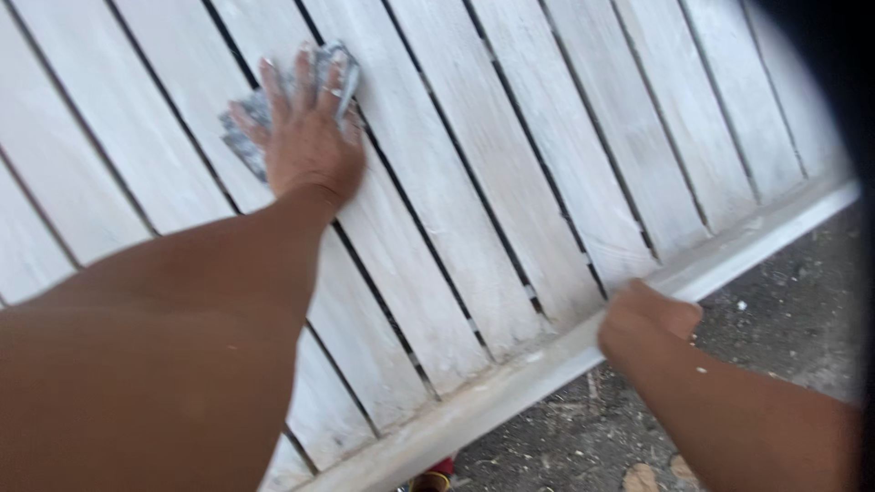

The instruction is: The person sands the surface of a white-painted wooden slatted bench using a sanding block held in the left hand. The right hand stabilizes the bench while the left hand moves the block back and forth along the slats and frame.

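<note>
- Left hand (pixel 305 137): fingers (pixel 303 73) spread flat, pressing one grey crumpled sheet of sandpaper (pixel 246 132) against a white slat.
- Right hand (pixel 643 319): fingers curled shut over the frame's edge rail (pixel 547 355), holding nothing loose.
- One white slatted wooden panel (pixel 510 155), about ten slats in view, dark gaps between.
- Gritty ground (pixel 784 310) beyond the rail.

Bare dirt ground (pixel 775 310), grey, scattered with small debris and pale flecks; daylight soft, even. Dark vignette at right edge.
</note>
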